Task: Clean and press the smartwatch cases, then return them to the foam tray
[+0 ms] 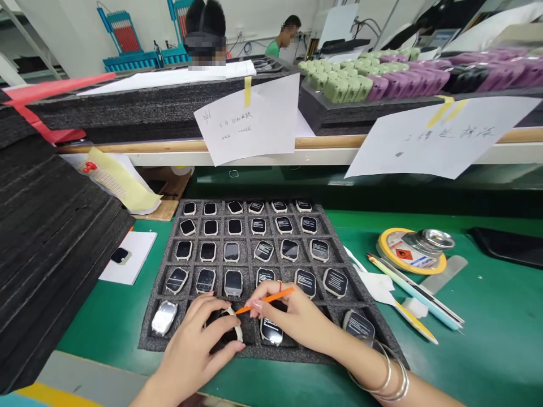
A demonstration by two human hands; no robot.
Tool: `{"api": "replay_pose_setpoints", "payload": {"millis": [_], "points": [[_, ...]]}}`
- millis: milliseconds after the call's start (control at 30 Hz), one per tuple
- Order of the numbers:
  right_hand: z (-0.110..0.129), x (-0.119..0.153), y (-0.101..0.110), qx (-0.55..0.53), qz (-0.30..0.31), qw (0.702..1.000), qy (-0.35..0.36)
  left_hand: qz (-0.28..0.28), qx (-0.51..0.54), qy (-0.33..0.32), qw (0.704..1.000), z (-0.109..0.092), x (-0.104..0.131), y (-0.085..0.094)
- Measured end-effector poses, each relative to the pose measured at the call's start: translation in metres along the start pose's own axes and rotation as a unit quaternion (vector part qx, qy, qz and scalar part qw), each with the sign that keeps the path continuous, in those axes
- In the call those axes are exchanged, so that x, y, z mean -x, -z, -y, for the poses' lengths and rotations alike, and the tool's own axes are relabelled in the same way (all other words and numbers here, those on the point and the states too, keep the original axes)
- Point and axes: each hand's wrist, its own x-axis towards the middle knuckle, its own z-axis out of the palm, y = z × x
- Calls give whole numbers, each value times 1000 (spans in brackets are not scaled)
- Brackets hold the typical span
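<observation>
green desk [445, 362], tucked under a shelf [322, 155] with handwritten papers [250, 127] hanging off its edge; left hand [203, 328] has its grip curled round a pale-rimmed watch [238, 332], fingers over the top and thumb low down, pinching it between them; right hand [297, 316] has a pencil-style grip, thumb and fingers pinching an orange stick [275, 295], tip right by the watch's upper rim; can't tell if it's actually pressing there; the watch is at the front row of a grey foam tray [151, 305], second spot from the left; can't tell whether it's resting on the foam, since the hand covers so much of it; for rim work like this i'd brace the watch firmly with the left, hold the stick at a shallow angle and go with light little strokes, cos a jab could slip onto the screen; mind the bangles [390, 373] too, they hang close to other watches [336, 281] and might scratch them; further out, a tape roll [384, 240] and a metal dish [436, 239] are off to the right, a foam stack [55, 254] to the left; green and purple cases [352, 87] sit up on the shelf.
</observation>
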Motion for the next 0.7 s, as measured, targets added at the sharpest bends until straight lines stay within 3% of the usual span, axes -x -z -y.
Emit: {"api": "replay_pose_setpoints", "payload": {"millis": [200,433,700], "points": [[4,0,2,15,7,1000,4,-20,24,15,999,1,-2,1],[5,0,1,26,2,1000,3,-12,32,98,995,0,3,-1],[2,2,1,20,12,1000,2,-4,36,96,995,-1,2,-1]]}}
